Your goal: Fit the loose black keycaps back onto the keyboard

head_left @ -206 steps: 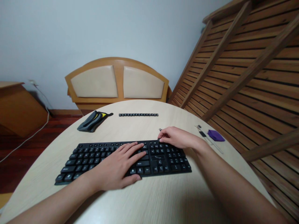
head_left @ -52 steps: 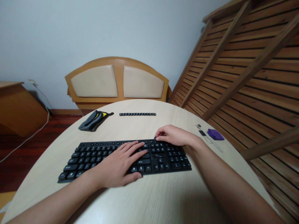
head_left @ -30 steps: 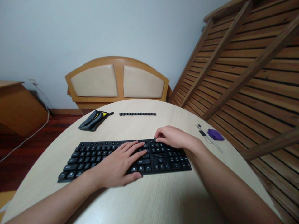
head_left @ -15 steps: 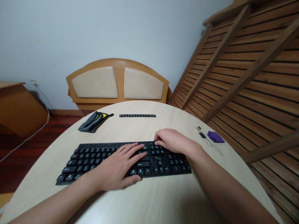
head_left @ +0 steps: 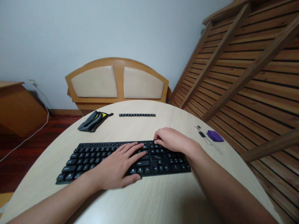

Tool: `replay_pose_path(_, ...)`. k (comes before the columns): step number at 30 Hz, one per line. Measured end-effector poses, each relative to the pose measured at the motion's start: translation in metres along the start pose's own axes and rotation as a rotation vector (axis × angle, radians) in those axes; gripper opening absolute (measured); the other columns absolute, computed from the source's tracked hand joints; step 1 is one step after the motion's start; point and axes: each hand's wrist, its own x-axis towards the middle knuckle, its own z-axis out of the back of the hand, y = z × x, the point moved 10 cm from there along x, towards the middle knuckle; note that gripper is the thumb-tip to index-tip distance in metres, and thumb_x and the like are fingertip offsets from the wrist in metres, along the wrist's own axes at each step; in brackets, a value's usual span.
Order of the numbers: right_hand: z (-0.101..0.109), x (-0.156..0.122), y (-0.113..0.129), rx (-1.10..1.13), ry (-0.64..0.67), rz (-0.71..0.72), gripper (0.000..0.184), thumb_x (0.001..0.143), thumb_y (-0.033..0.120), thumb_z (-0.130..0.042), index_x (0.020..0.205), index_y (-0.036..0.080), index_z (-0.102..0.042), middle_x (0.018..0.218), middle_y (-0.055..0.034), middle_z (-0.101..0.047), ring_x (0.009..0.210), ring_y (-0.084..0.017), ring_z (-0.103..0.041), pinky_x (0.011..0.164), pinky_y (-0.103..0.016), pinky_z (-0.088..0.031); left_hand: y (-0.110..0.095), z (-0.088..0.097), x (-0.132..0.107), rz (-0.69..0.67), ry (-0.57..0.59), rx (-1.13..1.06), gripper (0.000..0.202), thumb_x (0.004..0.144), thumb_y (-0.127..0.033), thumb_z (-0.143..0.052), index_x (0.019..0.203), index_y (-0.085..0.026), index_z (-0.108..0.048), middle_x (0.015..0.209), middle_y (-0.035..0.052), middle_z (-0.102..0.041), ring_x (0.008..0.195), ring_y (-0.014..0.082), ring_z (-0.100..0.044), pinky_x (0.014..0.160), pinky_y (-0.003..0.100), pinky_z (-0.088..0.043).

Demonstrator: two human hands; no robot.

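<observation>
A black keyboard [head_left: 136, 163] lies across the near part of the round table. My left hand [head_left: 120, 166] rests on it with fingers spread over the keys, thumb at its front edge. At the keyboard's back edge, right of the middle, my right hand [head_left: 169, 138] is closed, thumb and forefinger pinched at a small key in the top row. The fingertips mostly hide that key. Beyond the keyboard, a straight row of small black keycaps [head_left: 137, 115] stands on the table.
A dark grey pouch [head_left: 91, 122] with yellow inside lies back left on the pale table [head_left: 177, 196]. At right are a purple cloth [head_left: 215, 136] and a thin white tool [head_left: 211, 141]. A wooden headboard [head_left: 120, 62] and slatted wooden panel [head_left: 245, 68] stand behind.
Almost nothing differs. My right hand stays at the same spot, its fingertips having shifted very slightly, and my left hand stays flat on the keyboard.
</observation>
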Motion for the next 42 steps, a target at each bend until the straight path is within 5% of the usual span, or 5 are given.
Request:
replay_pose_path(18,0.002,-0.002,0.008,-0.082,-0.016,0.028,0.019,0.09,0.021,-0.06,0.098,0.018,-0.077,0.098,-0.0105,-0.077,0.093,-0.026,-0.071,0.078,-0.03,-0.047,-0.001,0.002,0.0,-0.012,-0.034,-0.031,0.068,0.093,-0.051,-0.058,0.151,-0.024,-0.036,0.161,0.0108,-0.03,0.145,0.0362,-0.03,0.117,0.056,-0.028)
replay_pose_path(28,-0.004,0.004,-0.006,0.101,-0.003,0.1,0.017,0.089,0.026,-0.065,0.098,0.019,-0.077,0.096,-0.0063,-0.077,0.086,-0.02,-0.069,0.074,-0.027,-0.046,0.001,0.0,0.0,-0.003,-0.011,-0.019,0.069,0.093,-0.053,-0.057,0.151,-0.023,-0.036,0.161,0.0114,-0.029,0.146,0.0359,-0.029,0.117,0.056,-0.028)
replay_pose_path(42,0.0,0.002,0.007,-0.027,-0.002,0.035,0.019,0.085,0.018,-0.062,0.094,0.016,-0.079,0.095,-0.013,-0.077,0.091,-0.027,-0.071,0.076,-0.031,-0.047,0.0,0.001,0.0,-0.008,-0.02,-0.01,0.069,0.093,-0.052,-0.058,0.151,-0.023,-0.036,0.161,0.0116,-0.029,0.145,0.0355,-0.03,0.117,0.056,-0.029)
